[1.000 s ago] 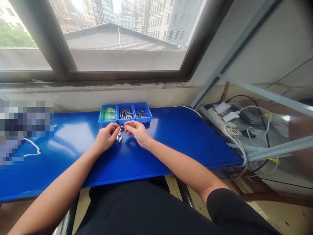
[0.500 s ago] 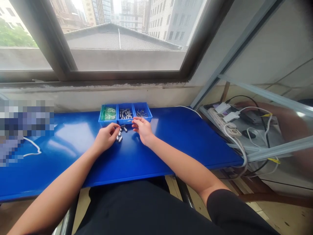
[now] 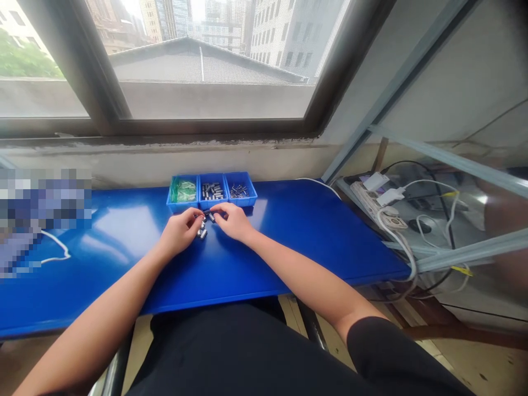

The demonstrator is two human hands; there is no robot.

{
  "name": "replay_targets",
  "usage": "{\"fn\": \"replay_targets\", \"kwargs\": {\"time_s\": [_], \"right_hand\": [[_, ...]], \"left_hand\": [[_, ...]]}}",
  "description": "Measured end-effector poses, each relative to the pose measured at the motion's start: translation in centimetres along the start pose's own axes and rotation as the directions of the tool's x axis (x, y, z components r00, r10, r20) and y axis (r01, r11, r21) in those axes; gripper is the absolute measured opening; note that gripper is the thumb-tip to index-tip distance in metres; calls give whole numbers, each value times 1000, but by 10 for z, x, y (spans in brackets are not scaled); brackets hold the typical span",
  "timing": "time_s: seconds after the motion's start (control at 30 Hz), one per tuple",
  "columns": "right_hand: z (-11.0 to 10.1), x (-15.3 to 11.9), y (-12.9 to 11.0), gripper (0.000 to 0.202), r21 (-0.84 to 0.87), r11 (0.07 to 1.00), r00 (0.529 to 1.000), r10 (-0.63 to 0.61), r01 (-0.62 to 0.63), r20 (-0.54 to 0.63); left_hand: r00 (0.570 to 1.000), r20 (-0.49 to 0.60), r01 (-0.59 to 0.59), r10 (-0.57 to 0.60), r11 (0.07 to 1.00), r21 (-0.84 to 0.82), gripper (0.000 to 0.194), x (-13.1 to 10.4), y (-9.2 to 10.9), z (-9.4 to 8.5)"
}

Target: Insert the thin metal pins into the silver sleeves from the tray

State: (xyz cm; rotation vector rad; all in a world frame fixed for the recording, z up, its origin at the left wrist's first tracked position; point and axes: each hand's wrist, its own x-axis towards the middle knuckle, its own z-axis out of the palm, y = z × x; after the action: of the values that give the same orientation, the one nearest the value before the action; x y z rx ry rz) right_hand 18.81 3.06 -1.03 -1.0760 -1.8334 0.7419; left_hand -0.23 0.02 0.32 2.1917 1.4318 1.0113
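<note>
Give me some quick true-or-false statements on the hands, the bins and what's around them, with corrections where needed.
1. Three blue bins stand side by side at the back of the table. True.

2. The green plastic is in the right-hand bin. False: it is in the left-hand bin; thin metal pins lie in the right-hand one.

3. The left hand and right hand are at opposite ends of the table. False: their fingertips are close together just in front of the bins.

4. Small metal pieces lie on the table by the fingers. True.

5. The power strip lies on the blue tabletop. False: it lies beyond the table's right edge.
</note>
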Motion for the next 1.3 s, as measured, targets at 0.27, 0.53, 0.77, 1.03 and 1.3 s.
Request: {"fn": "replay_targets", "kwargs": {"time_s": [0.27, 0.53, 0.77, 1.03, 1.3], "right_hand": [[1, -3, 7, 35, -347, 916, 967, -126, 199, 222], [-2, -5, -1, 29, -410, 898, 971, -70, 161, 228], [-6, -4, -7, 25, -403, 908, 972, -21, 117, 234], [-6, -3, -5, 26, -374, 923, 971, -2, 93, 237], [-3, -4, -4, 25, -366, 927, 978, -8, 87, 211]], "left_hand": [[1000, 10, 2, -2, 1000, -4, 23, 0, 1, 0], [1000, 16, -5, 5, 1000, 10, 25, -1, 2, -1], [1000, 23, 8, -8, 1000, 22, 25, -1, 3, -1], [999, 35, 7, -8, 1000, 27, 25, -1, 3, -1], [999, 34, 5, -5, 1000, 27, 25, -1, 2, -1]]}}
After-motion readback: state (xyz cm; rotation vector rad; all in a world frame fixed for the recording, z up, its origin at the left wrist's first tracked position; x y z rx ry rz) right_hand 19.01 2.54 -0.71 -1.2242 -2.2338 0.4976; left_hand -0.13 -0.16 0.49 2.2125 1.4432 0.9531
